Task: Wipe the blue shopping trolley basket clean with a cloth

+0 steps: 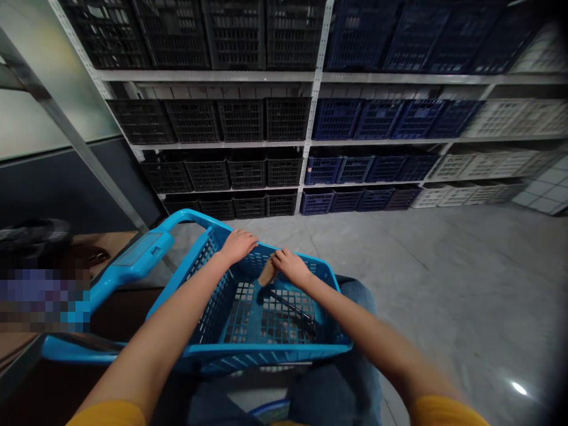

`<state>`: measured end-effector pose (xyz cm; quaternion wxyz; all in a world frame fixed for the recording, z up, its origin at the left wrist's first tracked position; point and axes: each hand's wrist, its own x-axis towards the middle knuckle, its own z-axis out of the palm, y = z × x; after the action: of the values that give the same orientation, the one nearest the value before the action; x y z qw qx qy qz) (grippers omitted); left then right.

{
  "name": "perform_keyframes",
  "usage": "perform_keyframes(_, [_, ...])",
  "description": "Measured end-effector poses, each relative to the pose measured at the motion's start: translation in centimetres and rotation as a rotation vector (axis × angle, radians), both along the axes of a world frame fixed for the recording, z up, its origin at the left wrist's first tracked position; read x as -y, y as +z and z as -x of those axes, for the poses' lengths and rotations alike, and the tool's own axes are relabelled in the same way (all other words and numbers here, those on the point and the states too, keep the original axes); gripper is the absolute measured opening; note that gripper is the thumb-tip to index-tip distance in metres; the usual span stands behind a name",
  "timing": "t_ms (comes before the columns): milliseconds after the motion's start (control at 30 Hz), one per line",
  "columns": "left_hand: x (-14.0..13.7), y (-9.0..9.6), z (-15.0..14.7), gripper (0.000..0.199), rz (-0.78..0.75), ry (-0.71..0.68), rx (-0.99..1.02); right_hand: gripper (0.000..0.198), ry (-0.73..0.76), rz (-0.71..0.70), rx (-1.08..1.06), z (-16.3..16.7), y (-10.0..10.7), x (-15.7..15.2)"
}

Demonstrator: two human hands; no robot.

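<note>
A blue plastic shopping cart basket (248,350) with lattice walls and floor stands in front of me. My left hand (239,245) is closed over its far rim, fingers curled across the edge. To the right of it, my right hand (290,266) is closed on a tan piece of cloth (267,273) inside the far wall, close to the rim. The cloth hangs down from the fingers, partly hidden by them. On the basket floor lies a thin dark rod (290,306), slanting toward the near right corner; its exact kind is unclear.
The cart's blue handle (137,260) rises at the left. Beyond the grey floor (399,254), white shelving (316,77) carries black crates (242,118), blue crates (339,118) and white crates (497,118). A dark panel (89,189) stands at the left.
</note>
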<state>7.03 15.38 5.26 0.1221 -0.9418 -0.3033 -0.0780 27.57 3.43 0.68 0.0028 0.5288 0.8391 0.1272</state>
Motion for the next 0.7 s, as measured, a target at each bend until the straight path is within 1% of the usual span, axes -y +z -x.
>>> perform_keyframes(67, [0.0, 0.0, 0.0, 0.029, 0.007, -0.006, 0.0, 0.021, -0.086, 0.022, 0.015, -2.5, 0.1, 1.8])
perform_keyframes(167, [0.1, 0.0, -0.1, 0.029, 0.004, -0.002, -0.008, 0.016, -0.283, 0.057, 0.036, -6.3, -0.1, 5.0])
perform_keyframes(233, [0.1, 0.0, -0.2, 0.029, -0.007, 0.011, -0.023, 0.013, -0.373, 0.066, 0.037, -7.5, -0.2, 6.2])
perform_keyframes(267, [0.2, 0.0, -0.3, 0.029, -0.01, 0.016, -0.032, 0.013, -0.383, 0.064, 0.03, -7.5, -0.3, 6.4])
perform_keyframes(333, [0.3, 0.1, -0.3, 0.03, -0.013, 0.023, -0.038, 0.014, -0.334, 0.05, 0.003, -6.2, -0.3, 5.6])
perform_keyframes(467, [0.5, 0.3, -0.3, 0.028, -0.017, 0.029, -0.024, 0.017, -0.152, 0.007, -0.047, -0.9, 0.5, 1.7])
perform_keyframes(533, [0.6, 0.3, -0.3, 0.027, -0.013, 0.029, -0.023, 0.019, -0.09, 0.0, -0.035, 0.9, 1.0, 0.1])
perform_keyframes(600, [0.5, 0.4, -0.2, 0.028, -0.003, 0.025, -0.018, 0.022, -0.04, 0.0, -0.002, 1.0, 1.1, -0.3])
perform_keyframes(700, [0.4, 0.3, -0.2, 0.029, 0.023, 0.018, -0.006, 0.021, -0.02, 0.012, 0.056, -1.8, 0.4, 1.2])
